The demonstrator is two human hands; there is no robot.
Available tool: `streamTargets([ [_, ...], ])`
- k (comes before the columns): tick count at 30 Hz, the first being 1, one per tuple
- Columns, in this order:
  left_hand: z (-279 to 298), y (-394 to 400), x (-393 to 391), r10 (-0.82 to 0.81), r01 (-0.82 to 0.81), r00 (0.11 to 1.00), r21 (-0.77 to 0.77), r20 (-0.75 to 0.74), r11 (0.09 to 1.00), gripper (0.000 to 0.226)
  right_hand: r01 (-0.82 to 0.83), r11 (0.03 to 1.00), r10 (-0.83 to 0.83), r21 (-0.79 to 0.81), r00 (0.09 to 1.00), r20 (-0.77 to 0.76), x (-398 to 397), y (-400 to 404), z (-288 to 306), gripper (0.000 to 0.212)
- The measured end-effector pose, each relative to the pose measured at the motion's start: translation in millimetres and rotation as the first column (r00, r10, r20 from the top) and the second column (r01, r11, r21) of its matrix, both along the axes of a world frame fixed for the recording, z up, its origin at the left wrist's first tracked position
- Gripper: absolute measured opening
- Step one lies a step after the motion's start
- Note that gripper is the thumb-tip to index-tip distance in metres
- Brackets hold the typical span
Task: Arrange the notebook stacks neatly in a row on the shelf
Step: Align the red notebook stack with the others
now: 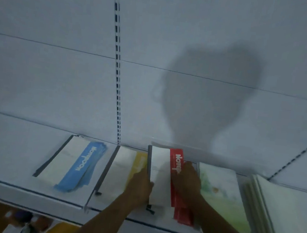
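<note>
Two hands meet on one stack in the head view: the left hand (140,186) curls round the spine edge of the red notebook stack (162,177), thumb lying on the white cover, while the right hand (187,180) lies over the red band on the other side, its fingers (188,168) bent down onto the cover and gripping that edge. Between them the stack is held on the white shelf (8,156), its far end close to the back panel (57,75), with more red covers fanned out below the right wrist. Just left of the left hand, partly under it, lies the yellow notebook stack (123,168); further left, apart from it, sits the blue notebook stack (73,164), angled on the shelf. Just right of the right hand rests the green notebook stack (222,194), and beyond that a fanned pale notebook stack (279,215). Behind the hands a slotted upright (117,57) runs up the panel, and a shadow (211,94) of a head falls above them
</note>
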State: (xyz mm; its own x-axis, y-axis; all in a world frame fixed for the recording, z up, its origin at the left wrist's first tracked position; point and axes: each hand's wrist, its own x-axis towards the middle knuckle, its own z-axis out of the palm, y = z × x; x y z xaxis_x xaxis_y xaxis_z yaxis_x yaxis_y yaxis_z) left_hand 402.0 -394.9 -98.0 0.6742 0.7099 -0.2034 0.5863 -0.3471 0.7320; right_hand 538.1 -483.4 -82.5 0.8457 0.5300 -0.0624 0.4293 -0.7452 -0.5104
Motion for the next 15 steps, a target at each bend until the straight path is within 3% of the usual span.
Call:
streamTargets([
  [4, -13.5, 1.2, 5.3, -0.152, 0.154, 0.986, 0.026, -0.066, 0.988, 0.048, 0.025, 0.976, 0.015, -0.216, 0.983, 0.182, -11.6, -6.0, -4.0, 0.044],
  [10, -31.7, -1.0, 2.1, -0.267, 0.277, 0.958, 0.087, -0.105, 0.957, 0.028, 0.039, 0.877, 0.117, -0.480, 0.949, 0.291, -32.3, -12.2, -21.4, 0.051],
  [15, -37.4, -0.3, 0.3, -0.259, 0.268, 0.962, 0.107, -0.088, 0.958, 0.027, 0.069, 0.851, 0.111, -0.521, 0.946, 0.306, -44.1, -9.1, -30.7, 0.050],
])
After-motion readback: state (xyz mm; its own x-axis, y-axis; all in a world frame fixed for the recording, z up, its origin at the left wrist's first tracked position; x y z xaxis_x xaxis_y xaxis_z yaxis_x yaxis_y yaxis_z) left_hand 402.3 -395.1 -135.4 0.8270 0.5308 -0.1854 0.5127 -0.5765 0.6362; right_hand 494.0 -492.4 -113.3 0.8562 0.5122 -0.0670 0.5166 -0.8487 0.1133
